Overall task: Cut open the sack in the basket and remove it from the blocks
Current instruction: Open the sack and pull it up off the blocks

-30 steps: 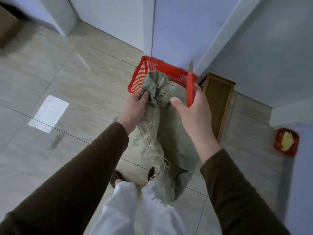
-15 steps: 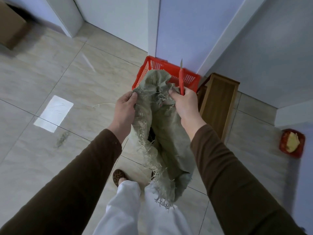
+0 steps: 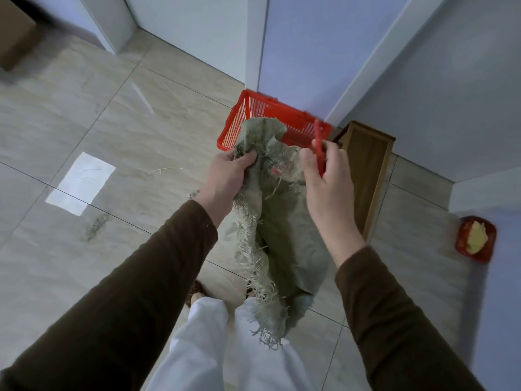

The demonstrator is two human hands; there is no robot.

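Sack (image 3: 282,221) hangs limp above the floor, in front of the red basket (image 3: 248,119) — the left hand (image 3: 228,176) bunches its top in curled fingers, likely to keep it lifted clear, while the right hand (image 3: 327,176) pinches a red cutter (image 3: 318,148).

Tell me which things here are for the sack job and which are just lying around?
For the job:
sack, gripped by the left hand
red cutter, held in the right hand
red basket

Just lying about:
wooden box by the wall
cardboard box far left
red dish with something yellow in it
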